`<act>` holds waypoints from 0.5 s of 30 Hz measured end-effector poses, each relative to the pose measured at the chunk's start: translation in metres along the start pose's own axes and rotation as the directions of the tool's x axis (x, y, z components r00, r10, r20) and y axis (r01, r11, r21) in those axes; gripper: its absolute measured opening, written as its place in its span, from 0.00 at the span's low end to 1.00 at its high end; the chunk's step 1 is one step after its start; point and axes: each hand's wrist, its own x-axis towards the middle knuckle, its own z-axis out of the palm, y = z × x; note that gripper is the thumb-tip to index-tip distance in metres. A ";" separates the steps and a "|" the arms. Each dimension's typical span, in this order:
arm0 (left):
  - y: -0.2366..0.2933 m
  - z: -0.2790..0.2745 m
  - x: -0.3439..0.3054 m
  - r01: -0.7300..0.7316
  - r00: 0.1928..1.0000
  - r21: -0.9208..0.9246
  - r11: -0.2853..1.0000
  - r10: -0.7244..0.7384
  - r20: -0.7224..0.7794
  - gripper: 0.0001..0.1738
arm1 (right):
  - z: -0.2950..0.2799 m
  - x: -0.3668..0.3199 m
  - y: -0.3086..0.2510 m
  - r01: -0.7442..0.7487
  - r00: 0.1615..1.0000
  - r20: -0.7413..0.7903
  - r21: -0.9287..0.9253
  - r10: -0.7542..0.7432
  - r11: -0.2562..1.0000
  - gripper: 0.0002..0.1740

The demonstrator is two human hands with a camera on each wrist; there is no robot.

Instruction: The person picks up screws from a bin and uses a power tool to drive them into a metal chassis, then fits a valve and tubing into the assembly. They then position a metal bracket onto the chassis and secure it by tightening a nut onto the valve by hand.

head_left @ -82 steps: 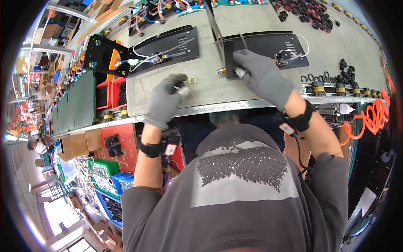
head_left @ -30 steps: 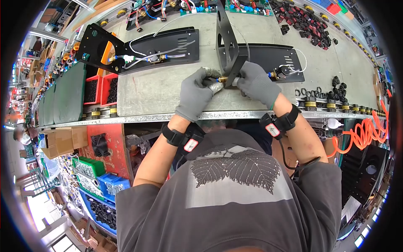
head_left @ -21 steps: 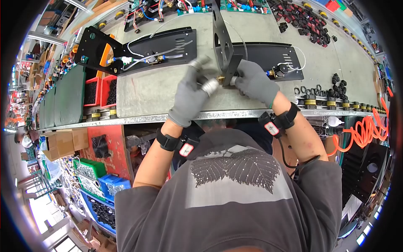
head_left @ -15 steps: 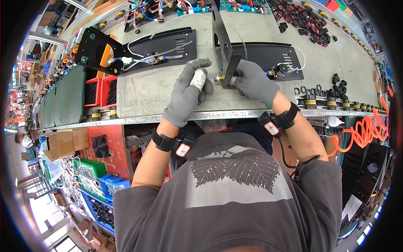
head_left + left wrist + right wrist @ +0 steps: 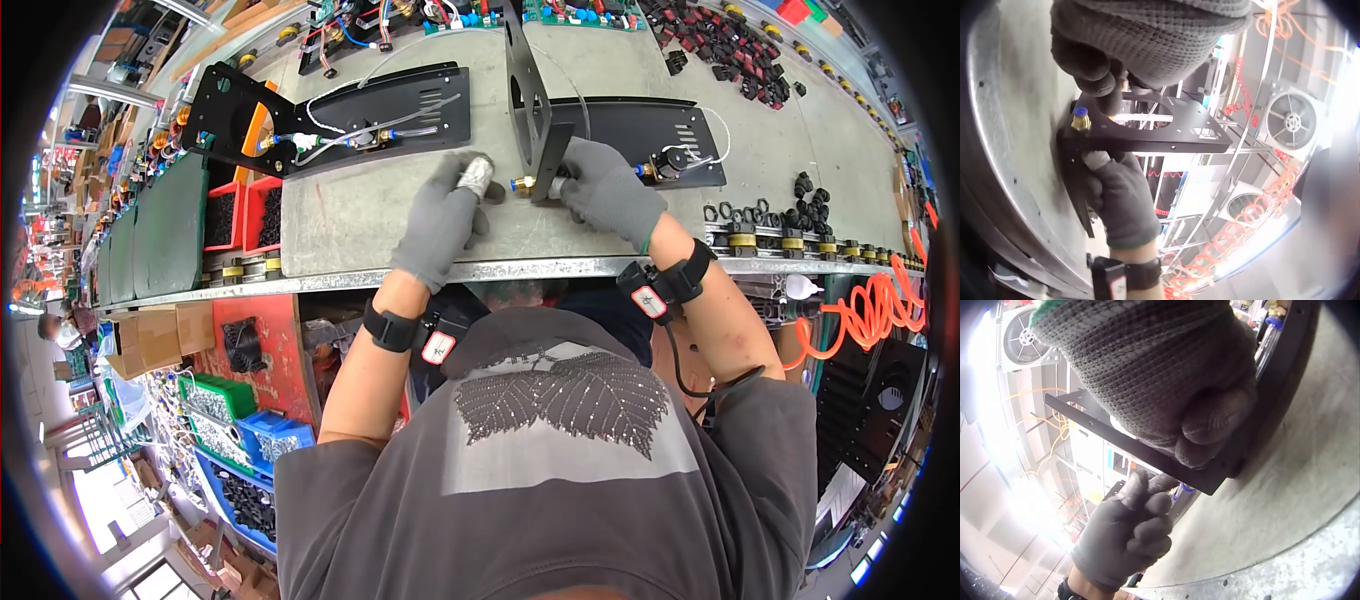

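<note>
A black metal bracket [image 5: 527,95] stands upright on the bench, joined to a flat black panel [image 5: 640,120]. Through its lower flange sticks a brass push-in fitting [image 5: 522,185] with a blue collar. My gloved right hand [image 5: 608,195] grips the rear end of that fitting behind the flange; fingertips and flange hide the hold. Left of the flange, my gloved left hand [image 5: 440,220] has curled fingers, its pale taped thumb [image 5: 478,175] up and just short of the fitting. In the left wrist view the blue-collared fitting [image 5: 1080,119] shows beside those fingers, and I see nothing in them.
A second black bracket assembly [image 5: 380,115] with tubing lies at left. Red bins [image 5: 228,215] of small black parts stand beside it. Black rings and nuts [image 5: 740,212] lie at the right front, black-and-red pieces [image 5: 725,50] at back right. The metal bench edge [image 5: 480,272] runs in front.
A brass ring nut near the left hand earlier is no longer seen there. The left hand reached the fitting, worked at it, then drew back left. The right hand stays behind the flange.
</note>
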 end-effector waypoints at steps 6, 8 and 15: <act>-0.009 0.007 0.021 0.247 0.922 0.002 0.969 -0.235 0.308 0.13 | -0.002 -0.001 -0.003 -0.041 0.999 0.019 0.055 0.040 0.998 0.15; -0.011 0.009 0.021 0.220 0.933 -0.036 0.975 -0.199 0.298 0.11 | -0.001 0.000 0.001 0.000 1.000 0.028 0.050 -0.001 0.999 0.15; -0.028 0.022 0.015 -0.108 0.976 -0.119 0.987 0.128 0.175 0.10 | -0.004 -0.001 -0.003 -0.037 0.999 0.044 0.124 0.032 0.992 0.14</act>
